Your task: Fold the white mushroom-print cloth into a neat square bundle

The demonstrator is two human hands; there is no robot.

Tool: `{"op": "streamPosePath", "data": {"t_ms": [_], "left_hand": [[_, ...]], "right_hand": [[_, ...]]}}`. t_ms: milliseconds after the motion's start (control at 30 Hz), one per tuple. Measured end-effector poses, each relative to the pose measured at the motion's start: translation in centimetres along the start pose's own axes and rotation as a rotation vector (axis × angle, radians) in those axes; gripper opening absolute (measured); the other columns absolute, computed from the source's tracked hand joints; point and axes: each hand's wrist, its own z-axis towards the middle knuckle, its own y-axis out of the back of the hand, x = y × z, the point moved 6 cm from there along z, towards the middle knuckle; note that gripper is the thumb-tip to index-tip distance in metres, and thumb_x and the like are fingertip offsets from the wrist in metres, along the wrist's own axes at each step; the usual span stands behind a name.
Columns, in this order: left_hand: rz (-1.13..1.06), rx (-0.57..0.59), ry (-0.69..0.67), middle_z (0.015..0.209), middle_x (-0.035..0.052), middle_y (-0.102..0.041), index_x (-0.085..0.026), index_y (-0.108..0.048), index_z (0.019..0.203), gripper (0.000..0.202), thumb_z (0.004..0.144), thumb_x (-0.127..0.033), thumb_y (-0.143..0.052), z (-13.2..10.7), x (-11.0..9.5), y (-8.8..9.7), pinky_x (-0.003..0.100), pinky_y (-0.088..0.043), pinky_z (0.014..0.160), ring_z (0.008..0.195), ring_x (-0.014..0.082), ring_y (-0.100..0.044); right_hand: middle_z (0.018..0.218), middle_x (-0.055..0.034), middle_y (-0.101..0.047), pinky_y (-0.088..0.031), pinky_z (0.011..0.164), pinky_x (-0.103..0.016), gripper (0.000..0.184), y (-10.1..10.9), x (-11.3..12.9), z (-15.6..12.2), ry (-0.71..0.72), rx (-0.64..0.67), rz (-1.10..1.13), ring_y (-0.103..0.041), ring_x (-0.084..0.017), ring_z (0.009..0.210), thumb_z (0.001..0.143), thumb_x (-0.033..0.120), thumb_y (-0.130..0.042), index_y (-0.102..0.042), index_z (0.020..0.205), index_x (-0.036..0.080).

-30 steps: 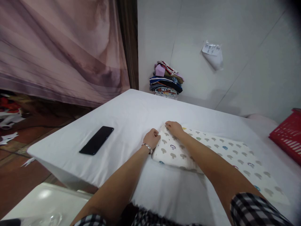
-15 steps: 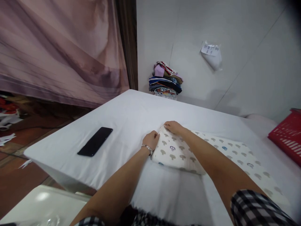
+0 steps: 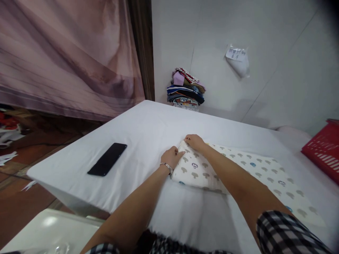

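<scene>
A white cloth with grey mushroom prints (image 3: 194, 175) lies on the white-covered table, its left part folded into a thicker layer and the rest spread flat to the right. My left hand (image 3: 170, 157), with a silver bracelet at the wrist, pinches the left edge of this cloth, thumb lying on top. Just beyond it, my right hand (image 3: 195, 141) grips the far left corner with its fingers closed. My right forearm crosses over the cloth and hides part of its middle.
On the table's left side lies a black phone (image 3: 107, 159). A stack of folded clothes (image 3: 186, 90) stands at the far edge by the wall. To the right is a red plastic basket (image 3: 321, 150). A white surface (image 3: 50, 229) sits at the lower left.
My left thumb has shifted right, onto the cloth's top. My right hand stays at the far corner, nearly unmoved. The cloth's fold has barely changed.
</scene>
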Motion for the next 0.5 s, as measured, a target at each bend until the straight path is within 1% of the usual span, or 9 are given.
{"op": "streamPosePath", "data": {"t_ms": [100, 167, 267, 300, 367, 433, 500], "left_hand": [[0.066, 0.015, -0.008, 0.076, 0.0011, -0.066, -0.023, -0.057, 0.076, 0.025, 0.085, -0.044, -0.046, 0.0, -0.2, 0.0, 0.027, -0.036, 0.061, 0.073, 0.0175, -0.059], [0.113, 0.016, -0.005, 0.077, 0.0024, -0.066, -0.023, -0.057, 0.076, 0.027, 0.087, -0.042, -0.043, 0.0, -0.2, 0.0, 0.027, -0.036, 0.061, 0.075, 0.0184, -0.059], [0.195, 0.025, -0.012, 0.080, 0.0047, -0.067, -0.022, -0.058, 0.078, 0.030, 0.089, -0.042, -0.037, 0.2, -0.3, 0.1, 0.028, -0.036, 0.062, 0.079, 0.0202, -0.060], [0.223, 0.029, -0.018, 0.081, 0.0054, -0.067, -0.022, -0.058, 0.079, 0.031, 0.089, -0.042, -0.036, 0.2, -0.4, 0.1, 0.028, -0.036, 0.063, 0.079, 0.0207, -0.060], [0.274, 0.035, -0.035, 0.082, 0.0064, -0.067, -0.022, -0.057, 0.079, 0.034, 0.090, -0.042, -0.032, 0.3, -0.4, 0.0, 0.029, -0.036, 0.063, 0.081, 0.0216, -0.061], [0.315, 0.043, -0.047, 0.083, 0.0070, -0.067, -0.022, -0.057, 0.080, 0.035, 0.091, -0.042, -0.030, 0.6, -0.5, 0.0, 0.029, -0.036, 0.062, 0.081, 0.0221, -0.061], [0.345, 0.056, -0.045, 0.083, 0.0073, -0.068, -0.022, -0.056, 0.080, 0.037, 0.091, -0.043, -0.028, 0.8, -0.4, -0.1, 0.029, -0.036, 0.061, 0.081, 0.0227, -0.062]], "right_hand": [[0.103, -0.0039, -0.068, -0.041, 0.074, -0.025, 0.028, -0.3, 0.2, 0.1, -0.008, 0.015, -0.030, -0.059, -0.018, 0.094, 0.090, 0.032, -0.042, -0.067, 0.098, 0.024], [0.107, -0.0048, -0.067, -0.041, 0.077, -0.027, 0.030, -0.4, 0.2, 0.0, -0.033, 0.009, -0.036, -0.059, -0.020, 0.097, 0.090, 0.034, -0.041, -0.064, 0.107, 0.024], [0.109, -0.0075, -0.066, -0.043, 0.080, -0.031, 0.041, -0.3, 0.3, -0.9, -0.083, -0.028, -0.013, -0.059, -0.023, 0.099, 0.090, 0.035, -0.040, -0.048, 0.129, 0.023], [0.110, -0.0082, -0.065, -0.043, 0.081, -0.032, 0.045, -0.2, 0.4, -1.4, -0.086, -0.052, -0.001, -0.058, -0.023, 0.101, 0.090, 0.034, -0.040, -0.043, 0.133, 0.022], [0.116, -0.0089, -0.062, -0.042, 0.086, -0.033, 0.046, 0.2, 0.9, -2.6, -0.058, -0.124, 0.019, -0.055, -0.022, 0.107, 0.090, 0.031, -0.038, -0.041, 0.135, 0.020], [0.127, -0.0091, -0.054, -0.037, 0.094, -0.033, 0.042, 0.3, 1.8, -3.7, 0.009, -0.216, 0.022, -0.046, -0.022, 0.118, 0.091, 0.032, -0.037, -0.045, 0.130, 0.020], [0.134, -0.0097, -0.047, -0.030, 0.102, -0.037, 0.042, -0.3, 2.7, -4.1, 0.096, -0.231, 0.005, -0.037, -0.023, 0.126, 0.091, 0.037, -0.038, -0.047, 0.128, 0.019]]}}
